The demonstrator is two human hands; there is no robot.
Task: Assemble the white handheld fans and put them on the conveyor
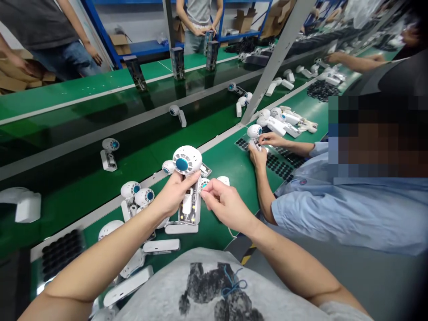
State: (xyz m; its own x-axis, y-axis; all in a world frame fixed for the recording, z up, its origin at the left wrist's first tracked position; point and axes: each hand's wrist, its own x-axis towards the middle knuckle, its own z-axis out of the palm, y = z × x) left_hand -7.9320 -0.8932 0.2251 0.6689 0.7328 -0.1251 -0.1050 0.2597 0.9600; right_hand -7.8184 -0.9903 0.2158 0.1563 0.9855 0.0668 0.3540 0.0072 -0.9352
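Observation:
My left hand (174, 192) is closed around the neck of a white device (187, 159). Its oval head has vents and a blue disc, and its handle (189, 209) is uncovered, showing a white block and a circuit board. Fingertips pinched together, my right hand (224, 201) is at the right side of that handle. Whatever lies between those fingers is too small to make out. Behind both hands sit more such devices, partly hidden. White handle covers (162, 245) lie below on the bench.
Several similar devices (144, 196) crowd the bench (217, 238) to the left, near a tray of black round pads (63, 249). A green conveyor (140, 145) runs beyond, carrying spaced devices. A slanted metal post (267, 67) rises ahead. At right a co-worker's hands (259, 151) handle a similar device.

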